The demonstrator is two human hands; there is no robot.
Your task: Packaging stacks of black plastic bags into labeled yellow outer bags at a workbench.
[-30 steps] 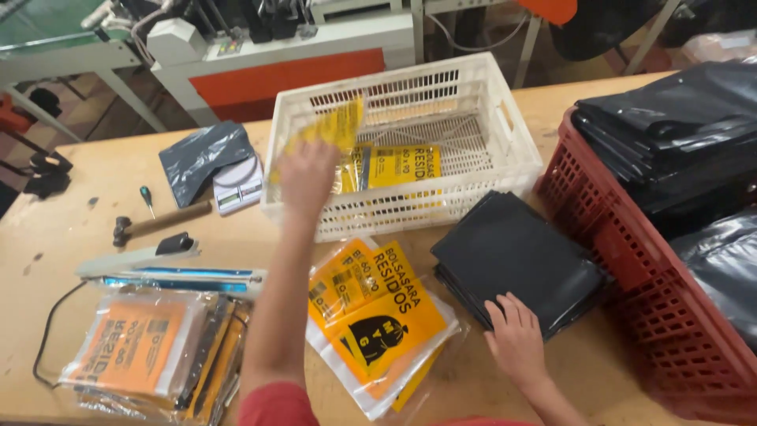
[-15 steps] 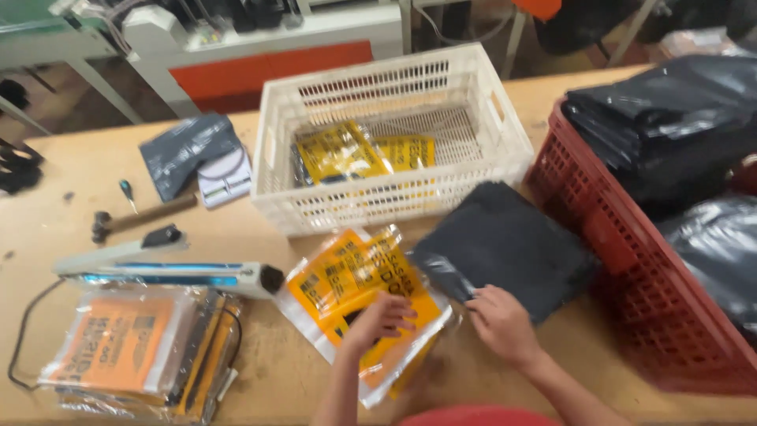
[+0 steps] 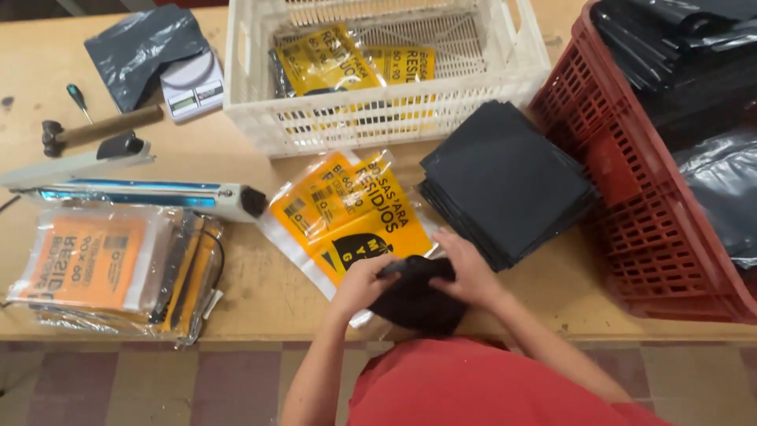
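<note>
My left hand (image 3: 365, 282) and my right hand (image 3: 465, 272) both grip a folded black plastic bag (image 3: 414, 300) close to my body at the table's front edge. Under the bag lies a stack of clear packets with yellow printed labels (image 3: 339, 209). To the right of my hands rests a pile of flat black bags (image 3: 505, 177). Behind it all stands a white plastic crate (image 3: 378, 118) holding a few filled yellow packets (image 3: 319, 63).
A red plastic crate (image 3: 639, 213) full of black bags stands at the right. A heat sealer (image 3: 150, 193) lies at the left, with orange-labelled packets (image 3: 95, 264) in front of it. A hammer (image 3: 98, 130), a screwdriver (image 3: 77, 99), a small scale (image 3: 193, 87) and a grey bag (image 3: 138, 47) lie behind.
My left hand came back from the white crate, where it left a yellow packet. Both hands have now taken up a black bag from the pile and hold it near my body.
</note>
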